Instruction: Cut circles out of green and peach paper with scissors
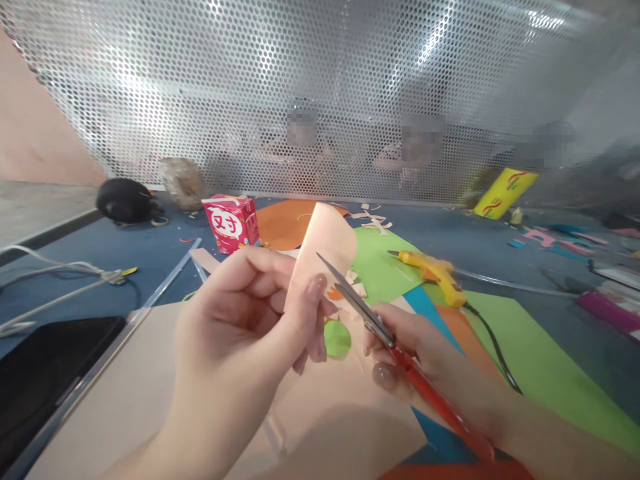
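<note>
- My left hand (250, 313) has its grip closed on the peach paper strip (327, 250), thumb in front and fingers behind, pinching the strip's lower part so that it stands up above my fingers with its rounded top curling slightly away from me.
- My right hand (420, 353) has its grip closed around the red handles of the scissors (380, 330), fingers through or around the loops; I cannot tell exactly how they thread.
- The scissors' long axis runs on a slant from my right hand at lower right up toward upper left, and the blade tips reach the right edge of the strip, just beside my left thumb.
- So the strip lies left and slightly up from the blades, upright, with its long axis crossing theirs; the left hand is the one on it.
- Below both hands lie a peach sheet (150, 400) and green paper (525, 347) on the blue surface (150, 247).
- Farther off are a yellow glue gun (435, 270), right of the strip, and a red carton (231, 223) to its left.
</note>
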`<control>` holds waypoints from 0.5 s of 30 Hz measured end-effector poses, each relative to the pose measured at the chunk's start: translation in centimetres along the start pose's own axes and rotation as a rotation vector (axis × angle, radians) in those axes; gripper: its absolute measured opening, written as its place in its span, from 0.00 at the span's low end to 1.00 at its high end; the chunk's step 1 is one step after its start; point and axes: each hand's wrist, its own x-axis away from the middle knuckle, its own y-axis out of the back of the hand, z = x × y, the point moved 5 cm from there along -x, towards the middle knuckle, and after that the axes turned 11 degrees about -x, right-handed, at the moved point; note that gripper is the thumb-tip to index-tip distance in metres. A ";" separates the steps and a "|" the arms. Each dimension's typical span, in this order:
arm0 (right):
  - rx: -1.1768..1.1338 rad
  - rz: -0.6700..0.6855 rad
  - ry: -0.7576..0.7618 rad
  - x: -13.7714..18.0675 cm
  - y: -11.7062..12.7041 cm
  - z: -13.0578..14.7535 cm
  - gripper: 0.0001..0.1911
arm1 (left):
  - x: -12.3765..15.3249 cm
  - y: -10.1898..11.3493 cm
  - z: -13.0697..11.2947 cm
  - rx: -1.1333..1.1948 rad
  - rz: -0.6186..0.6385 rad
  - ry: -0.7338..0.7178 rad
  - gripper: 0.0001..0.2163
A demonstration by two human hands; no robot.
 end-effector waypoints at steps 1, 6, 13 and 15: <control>-0.003 0.000 0.002 0.0 0.0 0.0 0.16 | 0.0 0.0 0.0 -0.001 0.004 -0.004 0.06; -0.020 -0.014 0.026 0.2 -0.2 0.1 0.10 | -0.1 0.1 0.2 0.009 0.021 -0.013 0.07; -0.086 -0.019 0.021 0.2 -0.1 -0.3 0.10 | 0.2 0.1 0.0 0.012 0.019 0.006 0.07; -0.081 -0.020 0.012 0.3 0.0 -0.1 0.08 | 0.4 0.2 -0.1 0.018 0.027 0.005 0.07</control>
